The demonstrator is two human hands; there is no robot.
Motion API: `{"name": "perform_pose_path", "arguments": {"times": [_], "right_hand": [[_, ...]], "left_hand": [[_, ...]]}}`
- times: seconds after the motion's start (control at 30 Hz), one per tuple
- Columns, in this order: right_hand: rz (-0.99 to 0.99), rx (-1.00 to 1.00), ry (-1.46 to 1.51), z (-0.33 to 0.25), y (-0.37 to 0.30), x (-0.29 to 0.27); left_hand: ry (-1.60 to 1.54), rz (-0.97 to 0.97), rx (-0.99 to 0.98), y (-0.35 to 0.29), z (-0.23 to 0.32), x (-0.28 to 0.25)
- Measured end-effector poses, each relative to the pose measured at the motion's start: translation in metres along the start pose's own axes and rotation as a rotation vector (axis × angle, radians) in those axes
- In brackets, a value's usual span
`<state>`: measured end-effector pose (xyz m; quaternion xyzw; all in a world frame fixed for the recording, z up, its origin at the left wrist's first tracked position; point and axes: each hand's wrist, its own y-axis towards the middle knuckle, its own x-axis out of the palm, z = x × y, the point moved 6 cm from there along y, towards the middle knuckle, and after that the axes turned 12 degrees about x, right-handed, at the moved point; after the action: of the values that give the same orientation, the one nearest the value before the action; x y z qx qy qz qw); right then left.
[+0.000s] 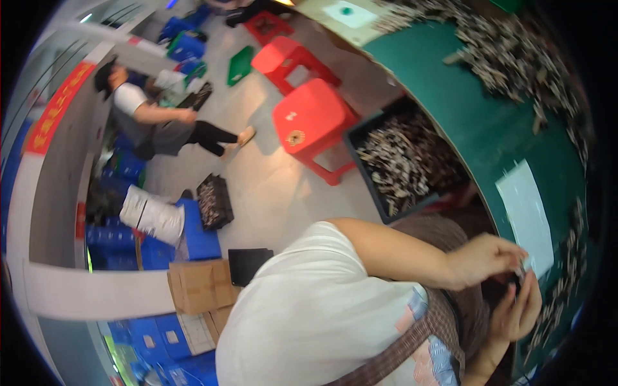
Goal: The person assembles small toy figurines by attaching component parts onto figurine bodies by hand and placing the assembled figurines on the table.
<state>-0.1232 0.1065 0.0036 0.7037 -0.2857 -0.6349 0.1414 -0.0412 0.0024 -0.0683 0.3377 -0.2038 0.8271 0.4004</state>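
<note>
My left hand [486, 257] reaches across from my white-sleeved shoulder, its fingers pinched on a small grey metal part [520, 273]. My right hand [518, 312] comes up from below, and its fingertips close on the same part. Both hands meet over the edge of a green table [476, 122]. Just beyond them a white sheet of paper [524, 215] lies on the table. Several small grey parts [563, 283] are scattered beside my right hand. The part is too small and blurred to make out its shape.
A big heap of the same parts [508, 51] covers the far table. A dark crate [405, 164] full of parts stands on the floor beside red plastic stools [312, 119]. Another person [151, 116] crouches among blue crates [187, 45]. Cardboard boxes [199, 286] sit behind me.
</note>
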Motion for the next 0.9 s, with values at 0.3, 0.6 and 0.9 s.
{"name": "perform_pose_path", "arguments": {"times": [0.3, 0.6, 0.9], "right_hand": [[-0.33, 0.18, 0.329, -0.013, -0.018, 0.015], [-0.002, 0.38, 0.177, 0.076, -0.036, -0.03], [-0.046, 0.479, -0.108, 0.169, 0.013, -0.031]], "left_hand": [[0.204, -0.224, -0.398, -0.023, 0.019, -0.099], [1.938, -0.09, 0.29, -0.009, 0.117, -0.271], [2.174, -0.11, -0.115, 0.001, 0.089, -0.142]]}}
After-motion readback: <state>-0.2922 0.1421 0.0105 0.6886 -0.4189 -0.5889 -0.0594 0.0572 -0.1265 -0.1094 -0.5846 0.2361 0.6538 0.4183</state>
